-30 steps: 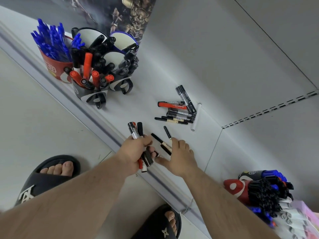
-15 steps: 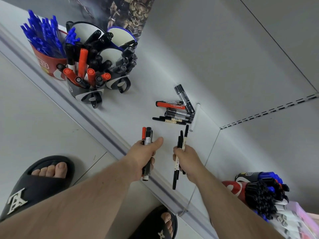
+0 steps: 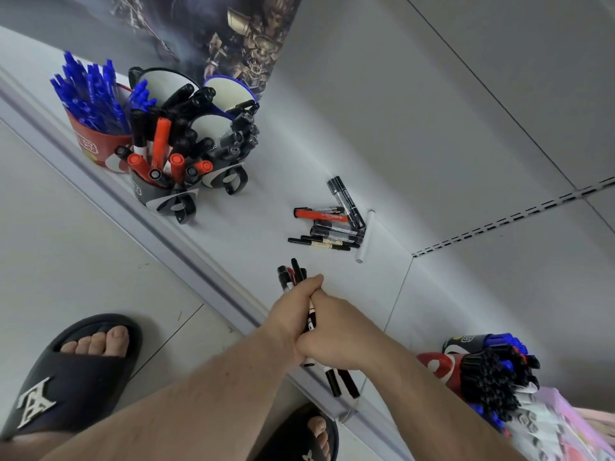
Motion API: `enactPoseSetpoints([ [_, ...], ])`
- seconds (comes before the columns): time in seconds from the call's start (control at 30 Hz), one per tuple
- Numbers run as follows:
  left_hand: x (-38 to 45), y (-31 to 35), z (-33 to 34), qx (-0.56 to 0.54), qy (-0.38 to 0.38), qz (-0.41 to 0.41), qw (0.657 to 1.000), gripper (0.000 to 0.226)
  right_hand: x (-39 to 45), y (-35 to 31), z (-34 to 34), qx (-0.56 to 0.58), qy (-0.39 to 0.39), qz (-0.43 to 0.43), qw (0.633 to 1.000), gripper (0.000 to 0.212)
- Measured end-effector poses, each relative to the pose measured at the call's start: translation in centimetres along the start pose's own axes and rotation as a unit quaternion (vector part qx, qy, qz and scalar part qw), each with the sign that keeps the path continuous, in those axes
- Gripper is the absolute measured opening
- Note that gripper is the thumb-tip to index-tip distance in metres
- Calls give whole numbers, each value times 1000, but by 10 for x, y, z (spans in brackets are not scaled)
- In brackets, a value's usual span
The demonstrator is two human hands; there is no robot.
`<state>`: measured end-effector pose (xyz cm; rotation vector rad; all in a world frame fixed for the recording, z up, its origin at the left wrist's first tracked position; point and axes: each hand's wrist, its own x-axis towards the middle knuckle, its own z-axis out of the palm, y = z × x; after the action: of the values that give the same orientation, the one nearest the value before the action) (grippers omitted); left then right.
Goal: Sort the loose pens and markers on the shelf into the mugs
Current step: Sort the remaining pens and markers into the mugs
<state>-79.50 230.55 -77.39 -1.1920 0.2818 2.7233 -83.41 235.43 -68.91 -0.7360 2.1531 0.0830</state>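
While both hands meet at lower centre of the head view, the left hand (image 3: 286, 314) and right hand (image 3: 332, 341) curl together round one bundle of pens (image 3: 294, 276), its long axis running from caps at upper left to tails poking out below the right hand. The mugs (image 3: 186, 181) stand well apart toward the upper left, on the left hand's side, so that hand seems better placed to carry. Loose markers (image 3: 332, 224) lie on the shelf (image 3: 266, 201) just beyond the grip, up and right.
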Motion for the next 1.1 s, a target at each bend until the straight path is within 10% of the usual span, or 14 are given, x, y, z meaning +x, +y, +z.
enactPoseSetpoints([
  [0.33,1,18,8,-48,55,146,987,24,-6,3,5,307,104,-26,946,84],
  [0.57,-7,41,15,-95,139,217,961,19,-10,-4,16,651,241,149,704,35],
  [0.67,-8,26,23,-60,114,229,965,20,-2,-14,24,690,240,154,665,40],
  [0.9,1,46,1,-1,53,201,978,22,37,4,15,591,230,114,764,29],
  [1.03,7,60,-20,72,71,187,977,25,103,43,-30,175,293,84,936,78],
  [1.1,11,64,-29,95,82,182,975,27,137,54,-53,-59,271,89,957,98],
])
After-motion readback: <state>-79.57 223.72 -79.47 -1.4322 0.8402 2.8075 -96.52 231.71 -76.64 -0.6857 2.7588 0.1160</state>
